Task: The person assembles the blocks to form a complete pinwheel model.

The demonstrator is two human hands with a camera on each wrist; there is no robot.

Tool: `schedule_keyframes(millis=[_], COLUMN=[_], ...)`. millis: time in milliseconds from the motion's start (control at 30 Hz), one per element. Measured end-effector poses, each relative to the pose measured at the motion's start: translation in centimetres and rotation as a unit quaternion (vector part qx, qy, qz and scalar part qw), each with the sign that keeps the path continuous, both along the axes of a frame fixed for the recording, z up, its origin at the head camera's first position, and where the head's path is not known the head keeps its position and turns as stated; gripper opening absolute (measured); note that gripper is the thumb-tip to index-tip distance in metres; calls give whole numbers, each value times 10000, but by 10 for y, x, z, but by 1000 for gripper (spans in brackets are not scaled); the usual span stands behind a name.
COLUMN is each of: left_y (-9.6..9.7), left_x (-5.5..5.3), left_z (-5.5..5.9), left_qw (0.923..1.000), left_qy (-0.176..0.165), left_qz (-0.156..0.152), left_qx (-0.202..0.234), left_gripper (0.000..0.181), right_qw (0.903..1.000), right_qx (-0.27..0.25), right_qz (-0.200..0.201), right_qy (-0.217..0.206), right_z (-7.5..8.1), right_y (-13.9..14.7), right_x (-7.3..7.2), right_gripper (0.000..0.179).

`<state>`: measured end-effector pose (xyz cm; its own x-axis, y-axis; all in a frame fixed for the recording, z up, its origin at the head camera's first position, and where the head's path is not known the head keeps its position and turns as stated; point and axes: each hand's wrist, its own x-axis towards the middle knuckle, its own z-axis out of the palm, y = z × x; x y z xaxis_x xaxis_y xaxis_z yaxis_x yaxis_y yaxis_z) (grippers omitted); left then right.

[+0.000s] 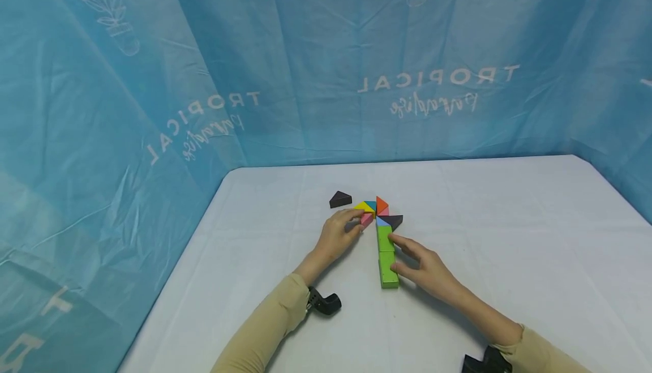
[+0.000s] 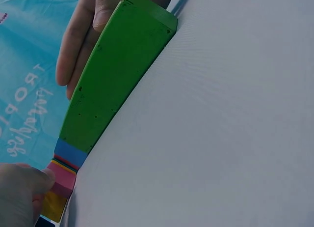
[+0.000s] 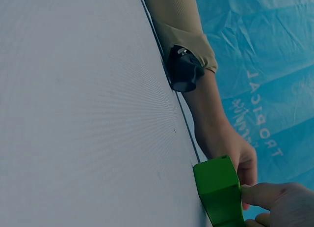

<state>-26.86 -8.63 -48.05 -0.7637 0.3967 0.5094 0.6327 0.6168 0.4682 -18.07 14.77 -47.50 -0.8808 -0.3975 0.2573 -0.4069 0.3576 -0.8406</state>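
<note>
In the head view, a row of two green blocks [image 1: 386,253] runs toward the person. A small blue triangle [image 1: 382,222] and a dark triangle [image 1: 393,221] lie at its far end. Beyond are an orange triangle [image 1: 382,205], a teal piece [image 1: 371,205] and a yellow triangle [image 1: 364,207], grouped like a fan. My left hand [image 1: 337,234] pinches a pink triangular block [image 1: 366,219] between thumb and index finger, right beside the yellow piece. My right hand [image 1: 425,268] rests its thumb and index fingertips along the right side of the green blocks, fingers loosely extended.
A separate black block [image 1: 340,199] lies on the white tabletop [image 1: 509,237], left of the fan. Another pink piece [image 1: 384,211] shows under the orange triangle. Blue printed curtains [image 1: 316,67] hang behind the table and along its sides.
</note>
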Motion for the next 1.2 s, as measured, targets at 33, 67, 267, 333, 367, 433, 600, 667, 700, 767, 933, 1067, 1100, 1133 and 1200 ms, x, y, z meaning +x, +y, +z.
schedule_keyframes(millis=[33, 67, 267, 333, 367, 433, 600, 667, 700, 767, 933, 1067, 1100, 1133, 1200], left_y=[0, 1, 4, 4, 4, 5, 5, 6, 6, 6, 5, 5, 5, 5, 5], left_x=[0, 0, -2, -3, -3, -4, -5, -5, -5, -5, -8, -10, -10, -10, -11], left_z=[0, 0, 1, 2, 1, 1, 1, 2, 2, 3, 3, 2, 2, 3, 3], left_qw=[10000, 10000, 9997, 9996, 9996, 9995, 9996, 9997, 9998, 9996, 9983, 9968, 9960, 9953, 9941], left_qy=[10, 17, 111, 155, 166, 181, 163, 174, 160, 166, 98, -160, -272, -395, -619], left_qz=[-6, -23, -145, -156, -165, -190, -162, -66, -17, 108, 285, 201, 150, 121, 94], left_qx=[15, 38, 150, 163, 177, 198, 192, 148, 150, 182, 497, 763, 835, 875, 890], left_gripper=[37, 37, 35, 34, 34, 34, 34, 35, 35, 37, 43, 47, 48, 49, 51], right_qw=[10000, 10000, 9999, 9999, 9999, 10000, 9999, 9999, 9999, 9999, 9999, 10000, 10000, 10000, 10000], right_qx=[-3, -4, -47, -62, -64, -70, -86, -85, -90, -89, -50, -48, -51, -54, -59], right_qz=[14, 4, 18, 25, 17, 20, 53, 70, 78, 82, 66, 62, 61, 61, 60], right_qy=[51, 56, 163, 123, 83, 37, 36, 62, 69, 79, 71, 12, -4, -16, -41], right_z=[0, -1, -2, -2, -2, -1, 0, 0, 0, 0, -1, -1, 0, 0, 1], right_y=[0, 0, 0, 0, 0, 0, 1, 1, 1, 1, 1, 0, 0, 0, 0], right_x=[0, 0, 0, 0, 0, 0, 1, 1, 1, 1, 1, 0, 1, 1, 1], right_gripper=[60, 60, 60, 60, 61, 61, 61, 61, 61, 61, 61, 61, 61, 61, 61])
